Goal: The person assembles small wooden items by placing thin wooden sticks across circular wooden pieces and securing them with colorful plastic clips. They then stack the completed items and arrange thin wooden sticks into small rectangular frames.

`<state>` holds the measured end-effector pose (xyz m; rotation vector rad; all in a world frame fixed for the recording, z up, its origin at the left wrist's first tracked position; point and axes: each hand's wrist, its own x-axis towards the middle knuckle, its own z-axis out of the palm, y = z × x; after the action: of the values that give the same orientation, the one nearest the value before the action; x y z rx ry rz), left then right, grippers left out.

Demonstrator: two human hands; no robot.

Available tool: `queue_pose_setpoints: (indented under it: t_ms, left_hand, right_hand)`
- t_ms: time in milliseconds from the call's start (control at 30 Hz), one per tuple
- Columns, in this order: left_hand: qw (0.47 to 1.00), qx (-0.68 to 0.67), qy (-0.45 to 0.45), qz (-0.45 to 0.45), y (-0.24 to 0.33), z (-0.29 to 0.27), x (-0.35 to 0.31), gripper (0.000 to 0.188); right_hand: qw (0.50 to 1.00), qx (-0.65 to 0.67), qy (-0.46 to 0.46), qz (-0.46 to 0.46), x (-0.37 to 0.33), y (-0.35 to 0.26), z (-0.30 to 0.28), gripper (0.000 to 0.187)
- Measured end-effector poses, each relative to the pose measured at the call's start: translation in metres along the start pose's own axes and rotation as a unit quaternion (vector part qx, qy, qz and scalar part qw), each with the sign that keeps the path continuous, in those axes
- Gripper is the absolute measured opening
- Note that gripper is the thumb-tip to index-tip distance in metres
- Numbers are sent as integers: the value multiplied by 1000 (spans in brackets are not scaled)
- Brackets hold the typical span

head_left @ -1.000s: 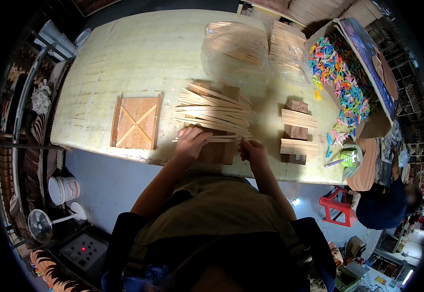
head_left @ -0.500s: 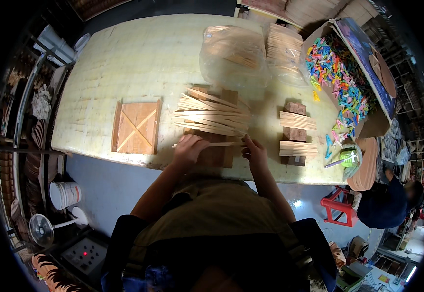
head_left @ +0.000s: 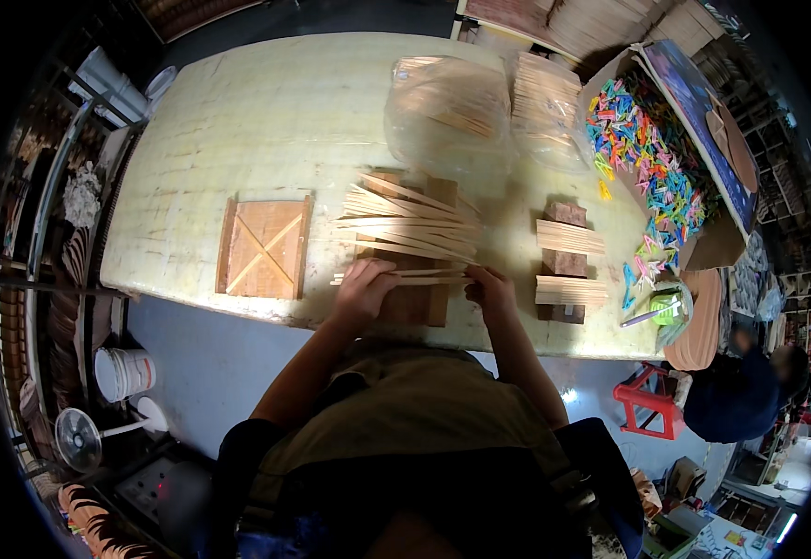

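Observation:
Near the front edge of the table (head_left: 238, 112), my left hand (head_left: 365, 287) is closed around the left part of a few thin pale wooden strips (head_left: 431, 278). The fingers of my right hand (head_left: 490, 288) pinch the right ends of these strips, which lie level between both hands. Just beyond them, a loose, fanned pile of similar strips (head_left: 407, 224) rests across a brown wooden stand (head_left: 415, 309). My hands partly cover the near part of that stand.
To the left lies a wooden frame (head_left: 264, 250) with crossed strips. On the right, two strip bundles (head_left: 569, 237) rest on a dark block (head_left: 566, 212). Bagged strips (head_left: 447, 102) lie behind. A carton (head_left: 727, 224) spills colourful clips (head_left: 643, 140). A person (head_left: 731, 396) sits near a red stool (head_left: 649, 401).
The held strips now show as slightly separated pieces between my hands, where they looked like one before. Both hands stay in nearly the same place.

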<state>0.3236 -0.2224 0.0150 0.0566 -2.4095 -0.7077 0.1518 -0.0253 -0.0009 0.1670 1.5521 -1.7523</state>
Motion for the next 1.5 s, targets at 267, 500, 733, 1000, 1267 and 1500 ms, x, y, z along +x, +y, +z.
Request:
queue_pose_setpoints:
  t_ms: [267, 500, 733, 1000, 1267, 1500]
  left_hand:
    - [1000, -7, 13, 2, 0, 2, 0, 12]
    - [1000, 0, -18, -9, 0, -1, -1, 20]
    - [995, 80, 34, 38, 7, -5, 8, 20]
    - [1000, 21, -21, -10, -3, 4, -1, 21]
    - [997, 66, -5, 30, -3, 1, 3, 25]
    - [997, 22, -65, -19, -2, 1, 1, 27]
  right_hand:
    - [999, 13, -26, 14, 2, 2, -8, 21]
    - [999, 34, -11, 40, -3, -2, 6, 21]
    - [999, -10, 21, -25, 2, 2, 4, 20]
    - [999, -23, -33, 33, 6, -10, 8, 20]
    - [994, -93, -59, 22, 26, -6, -16, 20]
    - [998, 1, -59, 2, 26, -6, 0, 26]
